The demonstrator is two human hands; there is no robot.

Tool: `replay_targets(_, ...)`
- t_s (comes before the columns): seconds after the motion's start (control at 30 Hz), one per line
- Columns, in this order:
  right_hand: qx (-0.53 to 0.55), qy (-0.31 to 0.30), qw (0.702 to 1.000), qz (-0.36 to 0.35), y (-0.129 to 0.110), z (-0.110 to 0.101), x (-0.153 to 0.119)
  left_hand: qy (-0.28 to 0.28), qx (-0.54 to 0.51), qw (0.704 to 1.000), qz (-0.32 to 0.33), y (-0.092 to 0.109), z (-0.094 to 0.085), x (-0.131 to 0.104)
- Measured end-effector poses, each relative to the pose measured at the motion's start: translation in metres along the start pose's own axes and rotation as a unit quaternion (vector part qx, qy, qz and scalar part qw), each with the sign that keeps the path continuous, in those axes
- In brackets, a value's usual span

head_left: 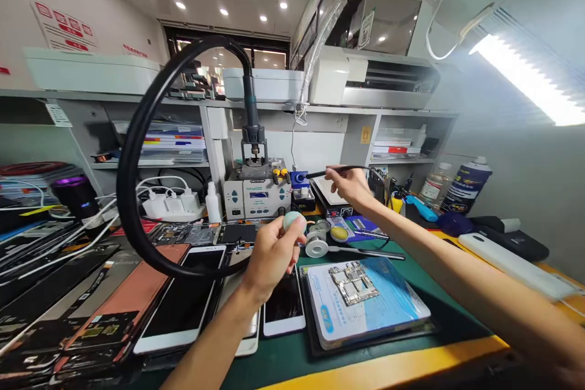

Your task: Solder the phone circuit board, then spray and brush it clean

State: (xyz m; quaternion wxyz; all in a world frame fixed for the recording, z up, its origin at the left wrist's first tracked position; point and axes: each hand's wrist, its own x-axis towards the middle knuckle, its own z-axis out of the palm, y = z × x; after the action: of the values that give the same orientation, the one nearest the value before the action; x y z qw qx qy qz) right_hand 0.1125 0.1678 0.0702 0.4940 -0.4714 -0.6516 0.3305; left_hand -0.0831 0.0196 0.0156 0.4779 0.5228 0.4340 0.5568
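Observation:
My left hand is closed around a small pale green round object, above the phones in the middle. Farther forward and to the right, my right hand grips a black cabled handle, whose front end reaches a blue holder. A bare circuit board lies on a blue and white box below my hands. Between my hands and the box sit a solder spool and a round tin of yellowish paste.
A thick black hose arches on the left, above phones and phone parts. Behind stands a grey station. Bottles and a spray can stand at the right, near a white power bank-like object.

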Motion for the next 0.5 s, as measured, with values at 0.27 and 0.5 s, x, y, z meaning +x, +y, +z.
replay_targets(0.27,0.271,0.052,0.954,0.120,0.019,-0.096,-0.051,-0.050,-0.057,0.994,-0.084,0.007,-0.003,0.000)
replay_targets(0.5,0.399,-0.036,0.893,0.204,0.042,-0.114,-0.065,-0.081,-0.030,0.991,-0.100,0.002,0.000,-0.001)
